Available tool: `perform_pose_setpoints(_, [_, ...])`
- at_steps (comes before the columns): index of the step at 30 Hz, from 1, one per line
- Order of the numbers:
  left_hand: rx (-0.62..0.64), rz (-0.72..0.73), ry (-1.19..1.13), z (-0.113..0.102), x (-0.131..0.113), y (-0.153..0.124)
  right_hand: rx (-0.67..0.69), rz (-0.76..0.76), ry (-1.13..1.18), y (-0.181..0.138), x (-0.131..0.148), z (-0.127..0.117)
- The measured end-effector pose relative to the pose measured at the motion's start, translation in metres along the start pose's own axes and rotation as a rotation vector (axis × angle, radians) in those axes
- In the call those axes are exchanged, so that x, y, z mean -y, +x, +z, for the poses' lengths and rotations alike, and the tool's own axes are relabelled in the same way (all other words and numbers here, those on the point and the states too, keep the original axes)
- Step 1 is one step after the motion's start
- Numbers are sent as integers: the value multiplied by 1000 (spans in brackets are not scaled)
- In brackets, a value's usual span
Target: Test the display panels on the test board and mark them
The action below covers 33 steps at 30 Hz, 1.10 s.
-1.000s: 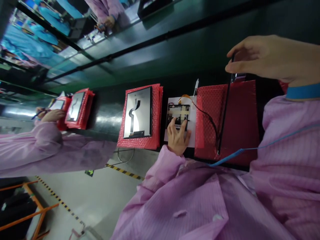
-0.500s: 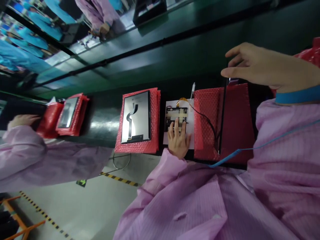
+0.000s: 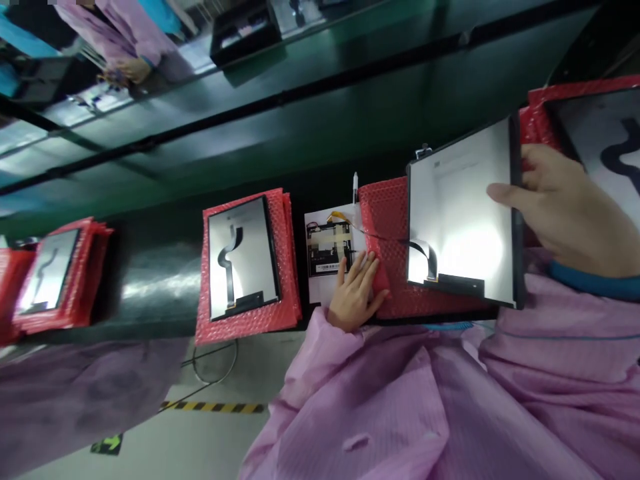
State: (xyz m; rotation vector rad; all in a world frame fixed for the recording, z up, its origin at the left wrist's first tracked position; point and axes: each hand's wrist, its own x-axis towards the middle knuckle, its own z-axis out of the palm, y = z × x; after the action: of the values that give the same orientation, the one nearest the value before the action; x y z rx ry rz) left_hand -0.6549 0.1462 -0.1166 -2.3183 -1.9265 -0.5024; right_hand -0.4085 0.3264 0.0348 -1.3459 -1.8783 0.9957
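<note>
My right hand (image 3: 555, 200) grips an LCD panel (image 3: 460, 207) by its right edge, thumb on the pale back. The panel is tilted up above a red bubble-wrap bag (image 3: 385, 220). A dark ribbon cable near its lower left joins a thin lead running left to a circuit board (image 3: 327, 247) on a white sheet (image 3: 316, 288). My left hand (image 3: 353, 290) lies flat with fingers spread, at the board's lower right corner and the left edge of the bag. A white pen (image 3: 355, 188) is just behind the sheet.
Another LCD panel (image 3: 245, 260) rests on red bubble bags (image 3: 290, 287) to the left. Farther left is a similar stack (image 3: 90, 280). At the right edge lies one more panel (image 3: 590, 120) on red wrap. A black rail (image 3: 280, 100) runs behind; a co-worker's hands (image 3: 130, 70) are beyond.
My right hand has taken hold of the panel's edge; the panel, seen edge-on before, now shows its pale back. My left hand has slid off the board towards the bag. The view has shifted right.
</note>
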Motion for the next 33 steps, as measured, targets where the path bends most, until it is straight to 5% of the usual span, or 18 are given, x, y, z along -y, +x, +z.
perform_pose_setpoints(4, [-10, 23, -39, 1, 3, -2, -24, 92, 264, -2, -3, 17])
perform_pose_setpoints(11, [-30, 52, -8, 8, 4, -2, 156, 216, 328, 25, -56, 65])
perform_pose_setpoints(16, [-43, 92, 44, 1, 1, -1, -76, -115, -404, 29, -69, 64])
perform_pose_setpoints(18, [-55, 125, 38, -12, 2, 5, -16, -325, -528, 30, -61, 70])
perform_pose_setpoints(21, [-121, 156, -28, -37, 13, 28, 269, -473, -509, 36, -37, 94])
perform_pose_setpoints(24, [-218, 69, -40, -55, 35, 65, 440, -374, -422, 41, -14, 122])
perform_pose_setpoints(28, [-218, 5, 24, -54, 67, 105, 357, -359, -309, 34, -3, 141])
perform_pose_setpoints(33, [-138, 52, 3, -46, 81, 110, 150, -561, -441, 20, -11, 145])
